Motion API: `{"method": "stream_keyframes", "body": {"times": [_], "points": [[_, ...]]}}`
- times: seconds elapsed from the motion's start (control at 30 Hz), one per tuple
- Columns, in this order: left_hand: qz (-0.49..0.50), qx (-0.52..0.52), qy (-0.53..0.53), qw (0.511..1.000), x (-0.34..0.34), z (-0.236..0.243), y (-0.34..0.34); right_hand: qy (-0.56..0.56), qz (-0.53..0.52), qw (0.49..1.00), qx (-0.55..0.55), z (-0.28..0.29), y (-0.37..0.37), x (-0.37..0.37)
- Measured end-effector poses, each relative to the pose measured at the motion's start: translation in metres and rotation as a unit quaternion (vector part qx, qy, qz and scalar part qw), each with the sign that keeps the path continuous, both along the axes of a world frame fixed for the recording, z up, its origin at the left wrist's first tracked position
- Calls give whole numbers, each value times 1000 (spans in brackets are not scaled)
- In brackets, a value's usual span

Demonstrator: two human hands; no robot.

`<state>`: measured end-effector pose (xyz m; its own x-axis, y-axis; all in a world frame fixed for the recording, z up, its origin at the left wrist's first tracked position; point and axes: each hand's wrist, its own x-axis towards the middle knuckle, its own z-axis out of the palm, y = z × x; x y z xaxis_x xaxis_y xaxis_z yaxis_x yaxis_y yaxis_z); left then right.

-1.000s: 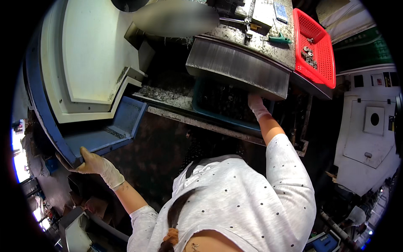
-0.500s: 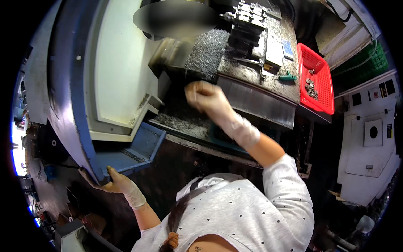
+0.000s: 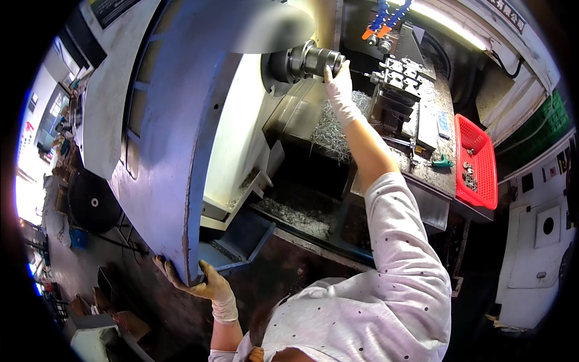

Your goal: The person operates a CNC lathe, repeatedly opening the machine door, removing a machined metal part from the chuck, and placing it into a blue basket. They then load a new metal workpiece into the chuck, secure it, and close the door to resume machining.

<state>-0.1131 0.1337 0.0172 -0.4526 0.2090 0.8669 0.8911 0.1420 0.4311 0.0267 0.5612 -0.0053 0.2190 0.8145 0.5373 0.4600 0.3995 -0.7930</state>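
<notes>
My left hand (image 3: pixel 202 285), in a pale glove, is closed round the lower corner of the blue machine door (image 3: pixel 175 199), thumb on one side and fingers on the other. My right hand (image 3: pixel 339 81), gloved too, reaches up to the front end of the metal lathe chuck (image 3: pixel 304 62). Its thumb and fingers close in at the chuck's nose, and whatever may lie between them is hidden. Silvery metal shavings (image 3: pixel 330 130) are heaped below that hand. The tool block (image 3: pixel 398 81) stands to the right of it.
A red plastic basket (image 3: pixel 476 166) with small metal parts is at the right of the machine bed. Close to it lies a green-handled tool (image 3: pixel 443 161). Blue coolant hoses (image 3: pixel 383 18) hang above the tool block. A blue tray (image 3: pixel 241 244) juts out below the door.
My right hand has moved up from above the chip trough to the chuck. The view has shifted, bringing the chuck into sight. My left hand keeps its hold on the door corner.
</notes>
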Motion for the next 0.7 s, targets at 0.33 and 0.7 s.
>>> {"method": "stream_keyframes", "body": {"times": [0.33,0.7], "points": [[-47,53,-50,996,-73,63,-7,-1,-143,990,15,14,-21,-11],[-47,-68,114,990,-278,181,127,9,-187,982,32,2,-12,-15]]}}
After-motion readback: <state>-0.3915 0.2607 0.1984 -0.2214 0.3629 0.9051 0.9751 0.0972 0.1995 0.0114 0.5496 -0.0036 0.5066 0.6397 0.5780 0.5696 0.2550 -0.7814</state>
